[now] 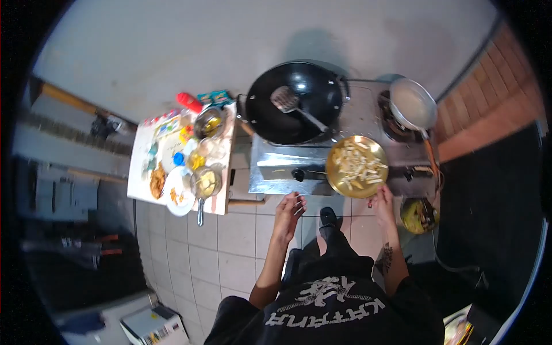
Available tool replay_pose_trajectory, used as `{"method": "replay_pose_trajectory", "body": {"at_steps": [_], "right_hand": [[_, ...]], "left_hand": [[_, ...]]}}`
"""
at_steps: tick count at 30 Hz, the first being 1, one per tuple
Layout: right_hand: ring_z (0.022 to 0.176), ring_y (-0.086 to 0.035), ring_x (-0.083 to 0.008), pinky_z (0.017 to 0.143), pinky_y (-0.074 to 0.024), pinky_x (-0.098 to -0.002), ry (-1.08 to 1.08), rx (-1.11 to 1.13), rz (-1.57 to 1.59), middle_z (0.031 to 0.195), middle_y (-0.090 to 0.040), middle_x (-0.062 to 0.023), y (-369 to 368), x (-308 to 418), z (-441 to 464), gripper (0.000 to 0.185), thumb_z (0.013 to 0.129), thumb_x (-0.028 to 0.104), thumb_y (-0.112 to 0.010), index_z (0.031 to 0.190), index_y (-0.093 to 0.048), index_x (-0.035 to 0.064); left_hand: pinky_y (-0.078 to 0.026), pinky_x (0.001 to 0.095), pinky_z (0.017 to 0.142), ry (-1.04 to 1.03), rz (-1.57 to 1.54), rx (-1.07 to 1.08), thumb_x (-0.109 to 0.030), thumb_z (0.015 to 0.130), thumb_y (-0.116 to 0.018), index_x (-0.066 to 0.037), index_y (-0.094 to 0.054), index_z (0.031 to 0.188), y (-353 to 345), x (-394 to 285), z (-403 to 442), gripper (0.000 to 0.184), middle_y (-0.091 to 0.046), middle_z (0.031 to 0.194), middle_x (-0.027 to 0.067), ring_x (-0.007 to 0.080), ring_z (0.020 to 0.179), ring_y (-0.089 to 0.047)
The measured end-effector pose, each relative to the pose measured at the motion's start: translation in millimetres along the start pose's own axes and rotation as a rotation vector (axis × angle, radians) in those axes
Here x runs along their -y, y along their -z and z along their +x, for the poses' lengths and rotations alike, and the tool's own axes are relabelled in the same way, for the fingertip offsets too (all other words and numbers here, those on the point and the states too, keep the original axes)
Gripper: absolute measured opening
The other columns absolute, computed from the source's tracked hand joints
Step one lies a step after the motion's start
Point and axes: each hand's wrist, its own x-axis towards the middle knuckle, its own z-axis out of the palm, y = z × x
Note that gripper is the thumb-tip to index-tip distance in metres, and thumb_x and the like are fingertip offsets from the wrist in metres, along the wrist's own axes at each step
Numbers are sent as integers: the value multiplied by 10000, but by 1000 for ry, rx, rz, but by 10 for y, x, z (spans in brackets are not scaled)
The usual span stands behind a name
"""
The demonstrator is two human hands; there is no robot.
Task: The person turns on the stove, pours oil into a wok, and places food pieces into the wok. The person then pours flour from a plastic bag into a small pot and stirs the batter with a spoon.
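A gold-coloured metal bowl (pixel 330 178) with pale cut strips (pixel 359 162) in it is at the front of the stove (pixel 276 154). My right hand (pixel 382 202) grips its near right rim. My left hand (pixel 289 214) is in front of the stove's front edge, left of the bowl, with its fingers apart and slightly curled and nothing in them. Behind the bowl, a big black wok (pixel 270 123) stands on the left side of the stove. A metal slotted spatula (pixel 286 100) lies inside the wok, its handle towards the bowl.
A saucepan (pixel 414 103) with pale contents stands on the right burner, handle towards me. Below right is a pot (pixel 417 215) with yellowish contents. The left table (pixel 138 178) carries a white plate (pixel 179 207), a strainer (pixel 206 182), a red bottle (pixel 188 102) and packets.
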Motion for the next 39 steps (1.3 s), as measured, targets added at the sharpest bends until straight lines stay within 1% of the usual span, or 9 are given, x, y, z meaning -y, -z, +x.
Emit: {"method": "replay_pose_trajectory", "body": {"at_steps": [1, 5, 12, 16, 21, 24, 27, 31, 39], "right_hand": [[617, -529, -104, 556, -441, -260, -23, 53, -12, 805, -567, -20, 3, 35, 106, 265, 1003, 256, -449, 1160, -504, 51], [622, -529, -135, 591, -450, -281, -54, 33, 142, 821, -577, -40, 54, 166, 374, 238, 996, 250, -468, 1134, -504, 60], [770, -602, -171, 702, -499, -313, -69, 64, 196, 952, -610, -90, 43, 132, 640, 324, 979, 275, -509, 1175, -477, 19], [811, -621, -208, 742, -519, -348, -81, 47, 115, 900, -597, -116, -182, 176, 536, 374, 963, 308, -539, 1129, -490, -23], [719, -611, -185, 676, -525, -313, -252, 131, 125, 785, -605, -109, -370, 105, 308, 344, 971, 327, -511, 1010, -542, -13], [646, -595, -175, 615, -516, -306, -310, 350, 43, 761, -601, -105, -586, -1, 248, 327, 985, 307, -479, 981, -549, -12], [603, -606, -163, 570, -515, -281, -367, 561, -319, 725, -591, -80, -934, -79, 263, 274, 973, 261, -511, 971, -554, -10], [585, -606, -142, 538, -517, -262, -320, 786, -452, 726, -590, -69, -1540, -112, 293, 221, 966, 207, -527, 934, -570, -7], [587, -613, -135, 533, -506, -257, -276, 859, -487, 716, -602, -79, -2709, -326, 292, 183, 960, 164, -525, 929, -561, -13]], "left_hand": [[-479, 294, 834, -15, -23, -2, -264, 937, -589, -79, -581, 1060, -76, -53, -15, 223, -614, 969, 33, 137, 898, -587], [-477, 282, 809, -129, -21, -4, -226, 915, -627, -73, -612, 896, -90, -136, -29, 154, -615, 886, 16, 106, 849, -577], [-481, 276, 789, -245, -113, -181, -267, 924, -612, -81, -601, 864, 153, -341, -52, 196, -602, 823, 5, 105, 789, -571], [-485, 266, 774, -257, -257, -221, -331, 941, -575, -86, -587, 856, 305, -334, -44, 259, -600, 814, 2, 100, 772, -572], [-487, 261, 764, -266, -307, -295, -347, 942, -567, -94, -583, 858, 375, -353, -135, 267, -599, 807, -2, 102, 757, -577], [-490, 262, 757, -280, -324, -332, -340, 939, -576, -98, -583, 866, 470, -381, -142, 253, -602, 811, 0, 103, 760, -581], [-491, 262, 754, -304, -334, -362, -308, 929, -599, -97, -585, 886, 597, -423, -148, 215, -608, 822, 2, 102, 769, -583], [-490, 259, 746, -343, -319, -313, -228, 908, -638, -85, -590, 935, 898, -505, -105, 153, -612, 838, 3, 101, 770, -581], [-493, 262, 729, -388, -203, -436, -198, 908, -637, -66, -603, 999, 1677, -1176, 87, 164, -629, 902, 33, 112, 802, -594]]}}
